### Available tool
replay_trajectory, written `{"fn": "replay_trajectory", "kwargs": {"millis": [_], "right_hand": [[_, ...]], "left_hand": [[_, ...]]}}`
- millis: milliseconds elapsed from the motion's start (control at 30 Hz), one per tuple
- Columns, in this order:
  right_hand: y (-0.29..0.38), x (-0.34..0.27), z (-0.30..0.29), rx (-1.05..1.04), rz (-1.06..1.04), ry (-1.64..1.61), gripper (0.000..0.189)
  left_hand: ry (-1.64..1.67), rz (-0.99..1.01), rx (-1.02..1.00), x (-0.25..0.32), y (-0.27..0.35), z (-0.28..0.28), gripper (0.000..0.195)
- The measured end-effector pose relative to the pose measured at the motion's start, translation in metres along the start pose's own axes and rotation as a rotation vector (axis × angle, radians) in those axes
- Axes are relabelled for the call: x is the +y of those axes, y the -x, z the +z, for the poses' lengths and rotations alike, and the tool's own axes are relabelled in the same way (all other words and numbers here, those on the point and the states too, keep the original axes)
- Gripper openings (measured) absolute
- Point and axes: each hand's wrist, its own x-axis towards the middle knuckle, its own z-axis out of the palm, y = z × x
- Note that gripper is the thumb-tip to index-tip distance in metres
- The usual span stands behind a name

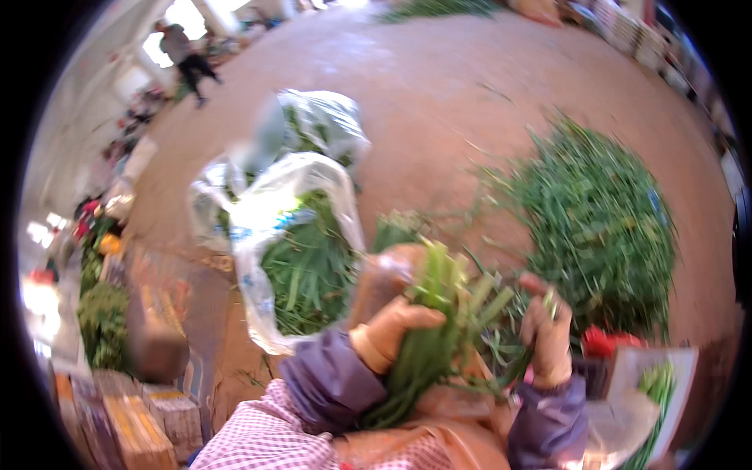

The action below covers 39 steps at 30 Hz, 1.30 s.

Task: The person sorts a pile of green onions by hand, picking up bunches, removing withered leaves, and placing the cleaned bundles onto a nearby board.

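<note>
My left hand (390, 332) grips a thick bundle of long green leafy stalks (437, 299), perhaps garlic greens. Their pale cut ends point up and the leaves hang over my lap. To its right, my right hand (546, 332) is curled around a green stalk (550, 302); a pale end shows between the fingers and leaves trail below. Both hands look slightly blurred. Under them an orange-brown apron (405, 440) covers part of my checked clothing. Just beyond the left hand lies another bunch of stalks (399, 229), partly hidden.
A large heap of long greens (599, 223) lies on the floor at right. Clear plastic bags of greens (311, 258) stand front left. Cardboard boxes (141, 420) sit lower left, a tray with greens (652, 393) lower right. A person (185, 56) is far left.
</note>
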Motion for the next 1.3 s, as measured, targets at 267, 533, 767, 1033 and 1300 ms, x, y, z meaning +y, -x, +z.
{"fn": "replay_trajectory", "kwargs": {"millis": [267,533,767,1033,1300], "right_hand": [[-0.018,0.037,0.006,0.131,-0.315,-0.12,0.018],[0.011,-0.009,0.026,-0.187,-0.047,0.001,0.038],[0.023,-0.01,0.054,-0.033,-0.014,-0.03,0.013],[0.013,-0.015,0.029,0.008,0.028,0.014,0.012],[-0.022,0.009,-0.013,0.406,-0.17,0.023,0.011]], "left_hand": [[-0.081,0.054,-0.102,-0.011,-0.017,-0.005,0.05],[-0.086,0.063,-0.085,-0.015,-0.014,-0.004,0.043],[-0.065,0.085,-0.126,-0.016,-0.005,-0.004,0.044],[-0.114,0.058,-0.078,-0.01,-0.02,0.013,0.042],[0.011,0.035,0.041,-0.001,-0.001,0.006,0.047]]}}
